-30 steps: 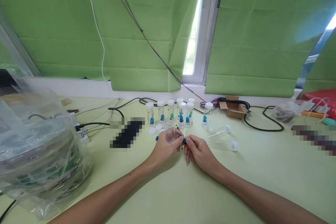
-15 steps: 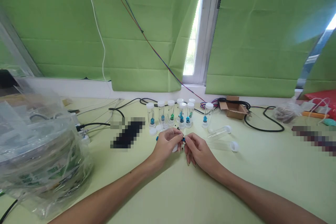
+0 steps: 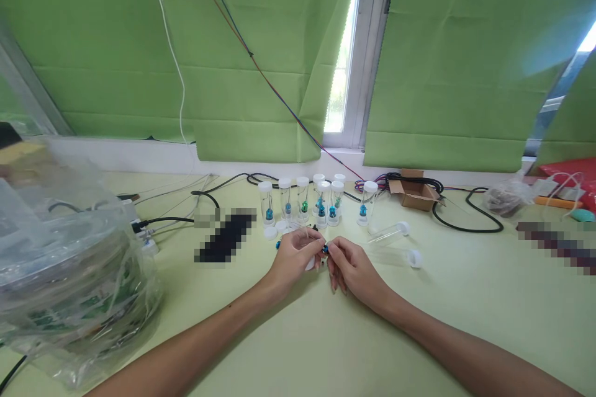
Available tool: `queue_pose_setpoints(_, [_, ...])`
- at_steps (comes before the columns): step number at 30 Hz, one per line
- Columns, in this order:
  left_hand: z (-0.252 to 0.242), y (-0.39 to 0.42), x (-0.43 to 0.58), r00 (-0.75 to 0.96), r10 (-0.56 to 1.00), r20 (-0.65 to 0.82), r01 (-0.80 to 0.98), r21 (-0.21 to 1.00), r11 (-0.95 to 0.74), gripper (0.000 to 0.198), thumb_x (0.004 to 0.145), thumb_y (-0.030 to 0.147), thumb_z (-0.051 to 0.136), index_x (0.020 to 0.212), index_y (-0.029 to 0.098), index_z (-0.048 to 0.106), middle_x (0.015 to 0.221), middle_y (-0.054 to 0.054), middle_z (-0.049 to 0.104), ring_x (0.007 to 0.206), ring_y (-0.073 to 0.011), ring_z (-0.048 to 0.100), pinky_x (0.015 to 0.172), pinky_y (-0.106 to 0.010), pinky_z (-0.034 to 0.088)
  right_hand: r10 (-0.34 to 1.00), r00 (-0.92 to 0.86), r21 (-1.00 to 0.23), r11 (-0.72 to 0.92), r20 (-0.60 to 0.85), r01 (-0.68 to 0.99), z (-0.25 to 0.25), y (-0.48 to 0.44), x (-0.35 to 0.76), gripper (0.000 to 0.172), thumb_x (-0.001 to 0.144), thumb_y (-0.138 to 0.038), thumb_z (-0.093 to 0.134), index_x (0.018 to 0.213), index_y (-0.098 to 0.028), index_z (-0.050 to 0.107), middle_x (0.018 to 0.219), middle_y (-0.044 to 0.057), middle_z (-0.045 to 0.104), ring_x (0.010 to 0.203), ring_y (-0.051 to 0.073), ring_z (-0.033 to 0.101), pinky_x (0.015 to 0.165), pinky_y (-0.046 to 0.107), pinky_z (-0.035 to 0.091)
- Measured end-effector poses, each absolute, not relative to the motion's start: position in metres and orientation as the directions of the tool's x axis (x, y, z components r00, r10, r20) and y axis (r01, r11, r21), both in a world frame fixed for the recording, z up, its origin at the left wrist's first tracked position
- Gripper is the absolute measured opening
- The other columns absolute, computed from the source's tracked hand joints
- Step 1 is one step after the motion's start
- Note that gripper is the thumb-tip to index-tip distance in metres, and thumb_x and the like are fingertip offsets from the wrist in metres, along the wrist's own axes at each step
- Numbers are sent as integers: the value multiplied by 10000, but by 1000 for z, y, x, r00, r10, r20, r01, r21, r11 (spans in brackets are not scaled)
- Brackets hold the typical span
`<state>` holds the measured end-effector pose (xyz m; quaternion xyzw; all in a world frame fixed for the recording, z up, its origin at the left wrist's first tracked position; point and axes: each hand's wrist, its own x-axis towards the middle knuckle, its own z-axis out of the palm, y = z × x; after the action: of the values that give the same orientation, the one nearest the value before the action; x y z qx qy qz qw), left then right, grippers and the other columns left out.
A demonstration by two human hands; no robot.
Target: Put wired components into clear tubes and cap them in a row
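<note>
The fingers (image 3: 336, 248) of the right hand (image 3: 352, 263) are closed in a pinch on a small blue bead-like part (image 3: 325, 249), held just above the worktop where the two hands meet. The left hand (image 3: 295, 255) is curled around a clear plastic vial (image 3: 310, 263), its fingertips touching the same blue part. A second ago that vial stood higher in the left hand, its clear body showing above the knuckles. Now it sits low in the palm with only its white end showing beneath the hand, and the hands have drawn closer together around the blue part.

Just behind the hands stands a cluster of upright clear vials with white caps (image 3: 321, 201), each with a blue or green part inside. Loose white caps (image 3: 270, 233) lie to their left, and two empty clear tubes (image 3: 388, 232) lie on their sides to the right. The pale yellow-green worktop (image 3: 298, 335) also carries black cables (image 3: 465, 217), a small open cardboard box (image 3: 414, 193) and a large crumpled clear plastic bag (image 3: 69, 279) at the left edge. Green curtains (image 3: 261, 62) cover the wall, parted over a narrow strip of white-framed window (image 3: 347, 62).
</note>
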<state>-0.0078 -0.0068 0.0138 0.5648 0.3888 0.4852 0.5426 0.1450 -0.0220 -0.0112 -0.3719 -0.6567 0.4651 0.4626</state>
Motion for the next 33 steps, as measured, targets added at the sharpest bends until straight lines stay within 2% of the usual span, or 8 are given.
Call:
queue_pose_setpoints(14, [9,-3,-10,280,956,91,-208,978,-32,280,814,400,673,715,143,621,610,-1,581,496,-77,486,471,-208,333,934,-244,-962,272,261,9,-11,-21,143,338,906,-512,532,806,-190,517,579,-61,507,398,79,497,362,191,378])
queue_pose_setpoints(26, [9,-4,-10,250,966,68,-82,995,-49,264,785,382,698,724,138,617,532,12,551,498,-84,467,501,-217,315,927,-273,-961,275,258,25,-12,-22,144,331,920,-485,518,806,-178,565,601,-44,529,419,77,496,381,192,396])
queue_pose_setpoints(33, [12,-2,-11,237,967,95,-29,995,-91,268,792,379,683,715,133,612,578,-1,582,497,-85,477,512,-229,332,922,-298,-956,283,248,80,-13,-21,144,395,951,-506,447,780,-174,577,613,-32,531,418,78,500,383,192,392])
